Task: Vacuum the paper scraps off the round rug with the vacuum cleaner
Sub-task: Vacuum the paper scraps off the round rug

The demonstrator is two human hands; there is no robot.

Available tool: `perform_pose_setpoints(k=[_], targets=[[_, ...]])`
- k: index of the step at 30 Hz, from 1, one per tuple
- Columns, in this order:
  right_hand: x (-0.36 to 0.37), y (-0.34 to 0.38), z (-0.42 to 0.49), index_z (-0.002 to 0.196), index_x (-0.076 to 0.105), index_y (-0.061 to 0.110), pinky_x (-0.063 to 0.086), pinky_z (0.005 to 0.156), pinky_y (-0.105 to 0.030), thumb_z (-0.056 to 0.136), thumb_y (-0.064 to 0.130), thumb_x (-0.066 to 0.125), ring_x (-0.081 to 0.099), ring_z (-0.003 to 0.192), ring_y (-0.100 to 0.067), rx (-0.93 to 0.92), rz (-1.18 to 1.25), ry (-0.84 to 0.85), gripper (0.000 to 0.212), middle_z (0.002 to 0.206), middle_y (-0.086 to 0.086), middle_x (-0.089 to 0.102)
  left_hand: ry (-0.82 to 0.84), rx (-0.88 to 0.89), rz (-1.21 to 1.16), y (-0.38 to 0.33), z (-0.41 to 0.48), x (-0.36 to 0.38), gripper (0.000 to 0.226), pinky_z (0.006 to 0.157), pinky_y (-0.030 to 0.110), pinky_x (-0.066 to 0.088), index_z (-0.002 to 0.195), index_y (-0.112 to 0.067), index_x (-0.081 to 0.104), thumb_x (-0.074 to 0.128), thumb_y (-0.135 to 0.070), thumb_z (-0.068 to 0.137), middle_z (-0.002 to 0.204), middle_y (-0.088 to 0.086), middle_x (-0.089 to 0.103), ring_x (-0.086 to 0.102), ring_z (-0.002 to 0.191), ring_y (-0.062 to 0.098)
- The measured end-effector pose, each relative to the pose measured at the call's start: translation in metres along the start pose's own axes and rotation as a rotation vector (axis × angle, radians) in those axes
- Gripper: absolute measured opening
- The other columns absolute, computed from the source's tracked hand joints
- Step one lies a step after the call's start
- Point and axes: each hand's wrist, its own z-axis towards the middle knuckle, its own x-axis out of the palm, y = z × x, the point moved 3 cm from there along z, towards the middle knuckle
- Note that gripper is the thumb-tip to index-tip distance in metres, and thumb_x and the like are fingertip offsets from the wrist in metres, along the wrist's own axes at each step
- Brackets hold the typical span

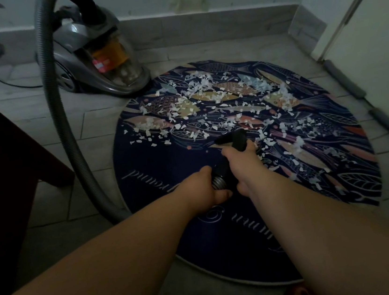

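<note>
A round dark-blue rug [167, 175] with a fish pattern lies on the tiled floor. White paper scraps [200, 90] are strewn over its far and right parts. The grey canister vacuum cleaner [94, 56] stands just beyond the rug's far left edge. Its ribbed grey hose [53, 96] arcs down the left side and runs to my hands. My left hand [203, 190] grips the hose end at the ribbed collar. My right hand [242, 163] grips the black handle; its black nozzle tip [233, 140] rests over the rug's middle, beside scraps.
A dark red wooden piece of furniture [7, 170] stands at the left. A black power cord [9, 84] runs along the floor behind the vacuum. A white door [370, 27] is on the right, with grey foam rolls [381, 122] along its foot. The wall skirting closes the back.
</note>
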Motion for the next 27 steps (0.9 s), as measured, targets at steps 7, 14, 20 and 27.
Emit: perform_pose_setpoints(k=[7,14,20,27], targets=[[0.020,0.001,0.007,0.156,0.002,0.043,0.053,0.093,-0.053,0.096,0.024,0.058,0.058,0.093,-0.031,-0.010,-0.025,0.026,0.085,0.103,-0.006,0.052,-0.029,-0.037,-0.016,0.014,0.001,-0.006,0.057,0.073,0.026,0.040,0.121,-0.010,0.041,0.067,-0.043,0.083,0.118,0.010,0.057,0.057,0.102,0.024],[0.042,0.002,0.012,0.156,0.003,0.044,0.053,0.092,-0.053,0.096,0.025,0.059,0.058,0.097,-0.033,-0.021,-0.073,0.048,0.084,0.131,-0.013,0.050,-0.058,-0.067,-0.018,0.032,0.000,-0.014,0.059,0.074,0.028,0.042,0.122,-0.010,0.040,0.066,-0.045,0.083,0.119,0.010,0.056,0.057,0.100,0.024],[0.069,-0.003,0.006,0.153,0.009,0.048,0.053,0.092,-0.057,0.091,0.028,0.062,0.061,0.099,-0.037,-0.018,-0.093,0.097,0.084,0.121,-0.013,0.056,-0.088,-0.107,-0.039,0.050,-0.012,-0.022,0.059,0.074,0.028,0.043,0.121,-0.010,0.041,0.068,-0.045,0.082,0.118,0.010,0.057,0.057,0.099,0.023],[0.094,-0.005,-0.003,0.154,0.007,0.047,0.053,0.093,-0.054,0.093,0.025,0.061,0.060,0.102,-0.036,-0.004,-0.115,0.189,0.084,0.128,-0.013,0.052,-0.141,-0.163,-0.105,0.073,-0.030,-0.031,0.059,0.078,0.031,0.050,0.121,-0.012,0.042,0.068,-0.046,0.081,0.114,0.009,0.058,0.060,0.096,0.023]])
